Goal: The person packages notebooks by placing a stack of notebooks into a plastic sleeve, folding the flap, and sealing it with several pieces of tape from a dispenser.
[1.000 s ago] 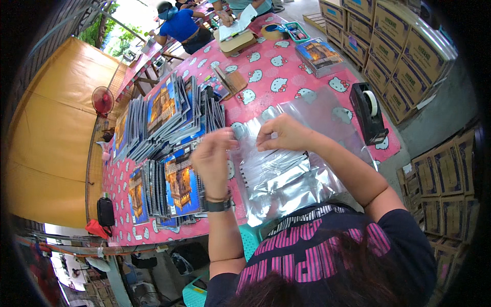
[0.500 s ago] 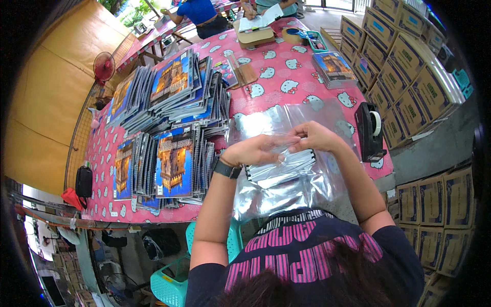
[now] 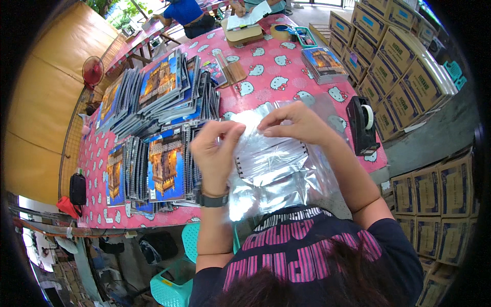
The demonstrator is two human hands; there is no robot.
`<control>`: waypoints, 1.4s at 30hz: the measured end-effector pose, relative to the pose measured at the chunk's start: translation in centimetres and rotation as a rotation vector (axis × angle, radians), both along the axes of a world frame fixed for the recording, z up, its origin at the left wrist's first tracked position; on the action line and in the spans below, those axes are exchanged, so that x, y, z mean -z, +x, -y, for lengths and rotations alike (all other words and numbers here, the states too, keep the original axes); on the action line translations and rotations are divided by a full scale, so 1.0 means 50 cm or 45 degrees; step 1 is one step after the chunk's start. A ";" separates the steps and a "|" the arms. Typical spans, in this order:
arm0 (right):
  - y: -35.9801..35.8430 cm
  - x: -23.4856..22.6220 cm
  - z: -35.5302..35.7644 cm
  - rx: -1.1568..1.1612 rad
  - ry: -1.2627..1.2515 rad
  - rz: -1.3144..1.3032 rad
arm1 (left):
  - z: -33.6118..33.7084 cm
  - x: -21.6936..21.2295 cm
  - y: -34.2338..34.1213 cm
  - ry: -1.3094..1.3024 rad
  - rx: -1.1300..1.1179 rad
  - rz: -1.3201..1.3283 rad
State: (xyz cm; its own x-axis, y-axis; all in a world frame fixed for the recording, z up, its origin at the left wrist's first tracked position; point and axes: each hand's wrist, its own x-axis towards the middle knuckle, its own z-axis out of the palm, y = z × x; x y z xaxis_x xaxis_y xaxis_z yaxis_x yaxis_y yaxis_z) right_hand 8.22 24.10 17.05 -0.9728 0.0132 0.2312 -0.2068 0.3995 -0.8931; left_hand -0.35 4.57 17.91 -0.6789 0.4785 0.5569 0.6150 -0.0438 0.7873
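A spiral notebook (image 3: 276, 162) with white pages lies in front of me, wrapped or covered by a clear plastic sheet (image 3: 279, 194) that glares in the light. My left hand (image 3: 215, 153), with a dark watch on its wrist, is pinched at the sheet's upper left. Thumb and forefinger of my right hand (image 3: 296, 124) close on the plastic just above the notebook. Glare hides exactly how much film each hand has. To the left stand stacks of spiral notebooks (image 3: 166, 163) with blue covers showing a lit building.
A black tape dispenser (image 3: 360, 125) stands at the table's right edge. Beyond are a small notebook stack (image 3: 325, 64), a tape roll (image 3: 280, 32), a teal basket (image 3: 305, 37) and a clear ruler-like piece (image 3: 225, 66). Cartons (image 3: 394, 77) rise at right; two people work at the back.
My hands have drawn apart: the left moved left and turned upright, the right shifted up and left. The whole view has slid slightly left.
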 end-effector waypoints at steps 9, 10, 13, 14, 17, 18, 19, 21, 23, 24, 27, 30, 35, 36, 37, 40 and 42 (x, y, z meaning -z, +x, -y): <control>0.111 0.055 -0.025 -0.218 0.712 -0.053 | 0.066 0.080 0.021 -0.913 0.302 -0.464; 0.121 0.055 -0.013 -0.142 0.829 -0.080 | 0.061 0.098 0.017 -0.809 0.342 -0.619; 0.121 0.086 0.001 -0.015 0.935 -0.358 | 0.062 0.137 0.006 -0.567 0.360 -0.798; 0.120 0.105 -0.004 -0.026 0.895 -0.407 | 0.059 0.122 0.025 -0.524 0.340 -0.663; 0.121 0.085 0.015 0.037 0.743 -0.326 | 0.033 0.081 0.058 -0.550 0.223 -0.397; 0.120 0.073 0.026 0.070 0.688 -0.262 | 0.031 0.087 0.046 -0.647 0.285 -0.444; 0.114 0.069 0.029 0.038 0.734 -0.266 | 0.028 0.090 0.032 -0.738 0.347 -0.500; 0.104 0.062 0.026 -0.022 0.828 -0.271 | 0.025 0.094 0.019 -0.698 0.400 -0.491; 0.096 0.044 0.015 -0.018 0.653 -0.146 | 0.022 0.087 0.014 -0.592 0.359 -0.437; 0.088 0.037 0.007 -0.016 0.566 -0.083 | 0.022 0.088 -0.001 -0.624 0.489 -0.234; 0.040 0.076 -0.055 -0.342 0.150 0.118 | 0.035 0.082 -0.025 -0.704 0.699 0.116; 0.007 0.092 -0.079 -0.418 -0.235 0.181 | 0.034 0.074 -0.009 -0.779 0.638 0.037; -0.017 0.117 -0.115 -0.355 -0.909 0.211 | 0.052 0.105 -0.008 -0.516 0.549 0.044; -0.014 0.150 -0.131 -0.368 -0.776 0.432 | 0.054 0.104 -0.008 -0.464 0.551 0.058; -0.013 0.149 -0.119 -0.398 -0.671 0.419 | 0.061 0.103 -0.010 -0.412 0.560 0.083; -0.013 0.140 -0.090 -0.725 -0.298 0.117 | 0.084 0.115 -0.025 -0.470 0.572 0.042; -0.003 0.083 -0.066 -0.851 -0.472 0.218 | 0.081 0.119 -0.017 -0.604 0.604 0.026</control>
State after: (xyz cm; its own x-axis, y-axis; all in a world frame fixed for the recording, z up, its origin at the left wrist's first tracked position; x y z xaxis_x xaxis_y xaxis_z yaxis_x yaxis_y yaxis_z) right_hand 8.09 27.41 12.89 -0.8231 -0.5411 0.1723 -0.1458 -0.0920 -0.9850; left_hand -1.20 0.50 11.97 -0.3432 0.9173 0.2017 0.5990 0.0484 0.7993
